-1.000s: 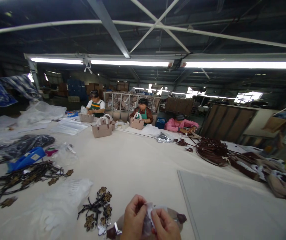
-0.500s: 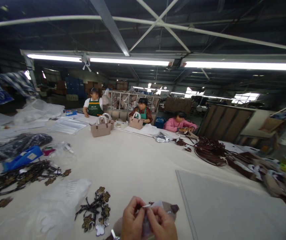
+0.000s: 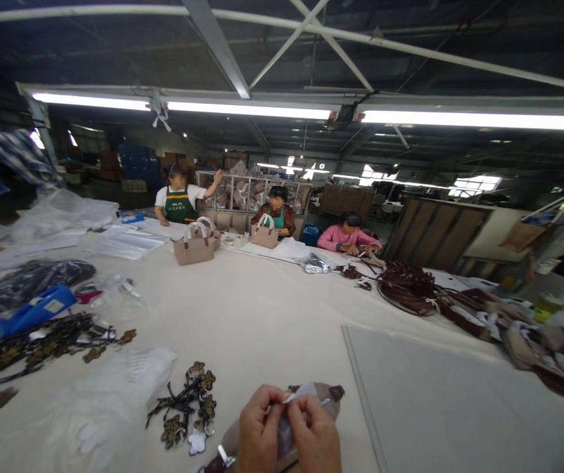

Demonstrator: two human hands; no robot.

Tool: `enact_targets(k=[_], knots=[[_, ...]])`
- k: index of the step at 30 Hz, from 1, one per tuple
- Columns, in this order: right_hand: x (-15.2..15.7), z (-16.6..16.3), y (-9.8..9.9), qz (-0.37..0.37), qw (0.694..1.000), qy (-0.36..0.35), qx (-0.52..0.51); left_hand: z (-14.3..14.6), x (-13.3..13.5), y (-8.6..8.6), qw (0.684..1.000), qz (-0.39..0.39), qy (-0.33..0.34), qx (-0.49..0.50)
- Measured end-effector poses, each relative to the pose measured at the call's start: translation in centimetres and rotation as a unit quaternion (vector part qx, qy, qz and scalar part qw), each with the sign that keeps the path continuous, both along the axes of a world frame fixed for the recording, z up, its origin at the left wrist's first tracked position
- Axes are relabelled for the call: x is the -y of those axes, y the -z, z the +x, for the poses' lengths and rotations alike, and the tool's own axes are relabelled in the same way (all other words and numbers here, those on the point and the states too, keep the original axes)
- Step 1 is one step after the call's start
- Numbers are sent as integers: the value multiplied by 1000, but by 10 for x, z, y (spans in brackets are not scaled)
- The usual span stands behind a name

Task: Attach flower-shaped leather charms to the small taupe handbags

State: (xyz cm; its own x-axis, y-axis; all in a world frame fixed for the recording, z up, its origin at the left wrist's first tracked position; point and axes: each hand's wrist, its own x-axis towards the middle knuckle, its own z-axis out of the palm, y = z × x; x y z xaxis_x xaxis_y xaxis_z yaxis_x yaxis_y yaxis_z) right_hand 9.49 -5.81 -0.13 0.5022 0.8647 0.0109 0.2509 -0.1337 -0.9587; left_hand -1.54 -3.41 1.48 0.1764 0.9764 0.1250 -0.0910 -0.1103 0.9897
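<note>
1. At the bottom centre of the frame, the person's left hand (image 3: 258,430) and right hand (image 3: 314,437) are drawn close together, fingertips nearly meeting.
2. Both hands pinch a small pale slip of wrapping (image 3: 297,393) between thumb and forefinger; the left grips its near edge, the right its far edge. Neither hand is spread.
3. Under the hands lies a taupe leather piece (image 3: 328,398) with dark brown ends, resting on the white table (image 3: 262,322) and partly hidden by the knuckles.
4. I judge the step in hand to be working that thin wrapping on or off the leather piece; which of the two cannot be told from here.
5. The next move seems to call for a steady pinch and a slow pull, since the slip looks flimsy and could tear.
6. Just left of the hands sits a cluster of flower-shaped charms (image 3: 188,407) on dark cords, near but apart from them.
7. A grey board (image 3: 459,401) fills the lower right of the frame.
8. In the upper middle, three other people sit at the far edge of the table, with a beige handbag (image 3: 194,247) in front of them.
</note>
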Motion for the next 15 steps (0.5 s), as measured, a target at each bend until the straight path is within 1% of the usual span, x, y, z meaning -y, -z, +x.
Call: enact_targets(k=[3, 5, 8, 10, 13, 15], knots=[[0, 4, 3, -2, 996, -50, -71, -2, 2, 0, 997, 69, -1, -22], [1, 7, 2, -8, 988, -84, -128, -3, 1, 3, 996, 80, 2, -26], [2, 11, -5, -38, 973, -125, -189, -3, -3, 11, 999, 46, 1, -21], [2, 12, -12, -51, 963, -155, -213, -2, -5, 15, 1000, 22, -12, -8], [1, 13, -19, -53, 954, -182, -233, -2, -6, 15, 1000, -4, -12, 15], [2, 11, -20, -53, 949, -180, -253, -3, -5, 12, 1000, -6, -2, 16]])
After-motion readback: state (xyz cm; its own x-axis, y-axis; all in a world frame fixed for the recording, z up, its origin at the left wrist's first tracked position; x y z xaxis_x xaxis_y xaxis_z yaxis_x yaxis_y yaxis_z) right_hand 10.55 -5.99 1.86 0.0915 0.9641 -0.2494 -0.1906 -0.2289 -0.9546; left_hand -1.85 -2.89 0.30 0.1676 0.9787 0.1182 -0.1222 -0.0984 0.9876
